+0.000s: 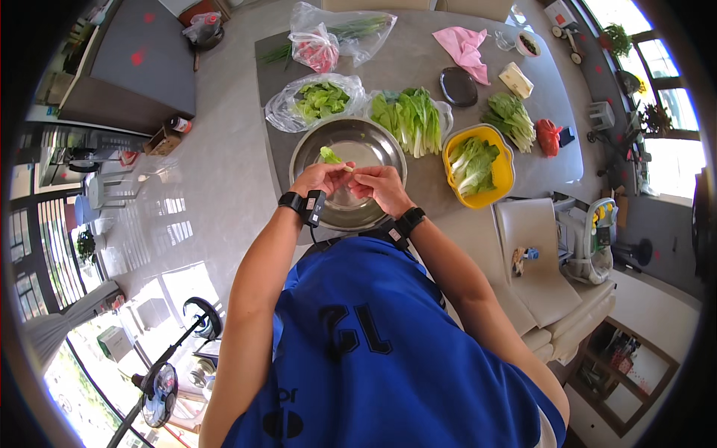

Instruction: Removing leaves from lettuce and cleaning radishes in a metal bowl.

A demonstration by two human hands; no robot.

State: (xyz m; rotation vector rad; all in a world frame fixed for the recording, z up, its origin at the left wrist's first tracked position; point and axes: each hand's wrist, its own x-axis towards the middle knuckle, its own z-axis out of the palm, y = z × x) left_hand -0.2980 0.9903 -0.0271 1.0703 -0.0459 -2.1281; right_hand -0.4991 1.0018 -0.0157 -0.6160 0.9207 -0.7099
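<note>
Over a wide stainless steel basin [305,143], my left hand [322,178] holds a small green lettuce leaf [330,155]. The leafy part sticks out above the fingers and the pale stem points right. My right hand [383,187] meets it there, thumb and forefinger pinched at the stem's end; the exact contact is partly covered by the fingers. A tiny green scrap lies on the basin's far inner wall. Just beyond the basin are a clear plastic bag of loose green leaves [322,102] and a row of long lettuce leaves [411,120] on clear plastic.
Right of the basin stands a yellow plastic basket [507,179] with lettuce leaves. Beyond it lie a lettuce bunch [510,120], a red plastic bag [548,137], a black tray [458,87] and a pink cloth [465,50]. Beige chairs [532,252] touch the table's near right side.
</note>
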